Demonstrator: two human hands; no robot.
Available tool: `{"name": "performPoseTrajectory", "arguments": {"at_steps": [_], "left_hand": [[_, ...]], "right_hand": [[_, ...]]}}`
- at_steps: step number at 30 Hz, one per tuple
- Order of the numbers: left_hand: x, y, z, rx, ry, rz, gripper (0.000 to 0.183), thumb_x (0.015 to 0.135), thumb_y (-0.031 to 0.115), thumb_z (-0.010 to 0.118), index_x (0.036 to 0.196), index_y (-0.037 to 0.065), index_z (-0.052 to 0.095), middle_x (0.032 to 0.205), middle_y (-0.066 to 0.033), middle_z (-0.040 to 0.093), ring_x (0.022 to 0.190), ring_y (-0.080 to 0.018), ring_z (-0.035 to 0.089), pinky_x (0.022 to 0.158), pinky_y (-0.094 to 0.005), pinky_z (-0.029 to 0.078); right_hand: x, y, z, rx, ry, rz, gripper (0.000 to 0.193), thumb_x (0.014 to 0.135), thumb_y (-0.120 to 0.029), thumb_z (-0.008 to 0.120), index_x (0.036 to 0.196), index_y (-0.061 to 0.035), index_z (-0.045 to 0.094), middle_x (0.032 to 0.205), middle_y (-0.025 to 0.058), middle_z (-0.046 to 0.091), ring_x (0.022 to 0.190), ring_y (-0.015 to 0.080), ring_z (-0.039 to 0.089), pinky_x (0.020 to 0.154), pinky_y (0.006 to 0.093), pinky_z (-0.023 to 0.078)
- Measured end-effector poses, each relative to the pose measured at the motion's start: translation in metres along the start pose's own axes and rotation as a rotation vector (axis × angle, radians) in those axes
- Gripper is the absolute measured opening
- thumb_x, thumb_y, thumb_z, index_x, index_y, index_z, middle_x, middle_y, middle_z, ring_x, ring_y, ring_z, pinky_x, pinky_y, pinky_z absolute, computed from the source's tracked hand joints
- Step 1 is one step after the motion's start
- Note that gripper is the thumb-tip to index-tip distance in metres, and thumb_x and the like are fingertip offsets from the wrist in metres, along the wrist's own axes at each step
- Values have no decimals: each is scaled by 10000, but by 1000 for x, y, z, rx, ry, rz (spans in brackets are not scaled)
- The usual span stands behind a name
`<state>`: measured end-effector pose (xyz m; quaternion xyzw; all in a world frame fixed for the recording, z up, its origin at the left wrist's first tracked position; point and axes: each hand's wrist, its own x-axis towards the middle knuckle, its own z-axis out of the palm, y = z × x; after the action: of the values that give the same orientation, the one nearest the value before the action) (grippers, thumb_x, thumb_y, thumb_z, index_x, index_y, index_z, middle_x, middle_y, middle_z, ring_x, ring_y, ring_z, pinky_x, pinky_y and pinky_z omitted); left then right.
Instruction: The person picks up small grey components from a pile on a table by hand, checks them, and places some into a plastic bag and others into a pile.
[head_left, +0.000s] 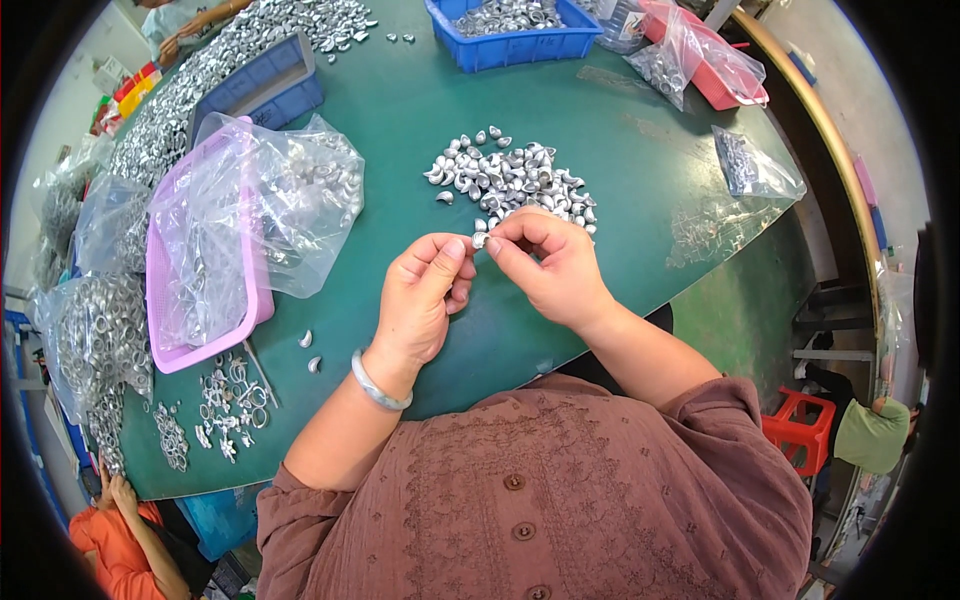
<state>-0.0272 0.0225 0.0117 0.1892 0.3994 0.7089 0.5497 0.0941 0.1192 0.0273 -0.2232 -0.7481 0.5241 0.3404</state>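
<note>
A small curved silver metal piece (pixel 480 240) is pinched between my two hands in the middle of the view. My left hand (pixel 425 290), with a pale bangle (pixel 380 383) on its wrist, has thumb and forefinger closed at the piece's left side. From the right, my right hand (pixel 553 268) grips it between thumb and forefinger, the other fingers curled. Just beyond my hands lies a loose pile of similar hollow, curved silver pieces (pixel 515 180). Two crescent-shaped pieces (pixel 306 339) rest apart on the green table, left of my left forearm.
On the left stand a lilac basket (pixel 262 290) with clear bags, a blue-grey bin (pixel 290 98) and heaped metal parts (pixel 150 150). Small rings (pixel 235 400) lie near the front edge. A blue tray (pixel 520 50) and red tray (pixel 725 90) stand far off. Other people work around the table.
</note>
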Motion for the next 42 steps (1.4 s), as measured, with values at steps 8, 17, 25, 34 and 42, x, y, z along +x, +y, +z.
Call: {"name": "performPoseTrajectory", "arguments": {"at_steps": [8,17,25,34,42], "left_hand": [[-1,-3,0,97,-12,16,161,856,168,522,883,18,574,682,-11,520,517,-60,406,440,-176,304],[0,-5,-3,99,2,33,151,868,153,502,900,22,569,687,-15,518,518,-57,401,440,-174,306],[1,-5,-4,78,-10,11,162,872,164,495,897,22,568,692,-18,521,517,-62,402,443,-178,311],[-1,-4,-1,109,-40,44,149,857,158,526,931,37,573,700,17,523,560,-36,414,488,-152,328],[-1,-4,1,145,-25,60,152,839,124,550,952,26,576,704,23,527,555,-29,410,492,-151,334]], "right_hand": [[0,4,2,-147,73,-290,54,714,16,614,747,-3,576,710,55,543,591,121,516,506,237,414],[0,1,1,-111,40,-282,100,707,31,611,800,-3,595,758,66,560,618,127,529,530,230,426],[-2,2,0,-64,3,-254,113,720,31,598,828,-2,603,769,63,564,624,117,528,552,226,429],[-3,3,0,-5,9,-167,95,736,-20,622,830,-7,612,756,51,566,628,104,516,565,221,423],[-8,10,0,250,-36,93,109,774,-38,597,874,3,605,803,33,589,696,81,532,621,211,439]]}}
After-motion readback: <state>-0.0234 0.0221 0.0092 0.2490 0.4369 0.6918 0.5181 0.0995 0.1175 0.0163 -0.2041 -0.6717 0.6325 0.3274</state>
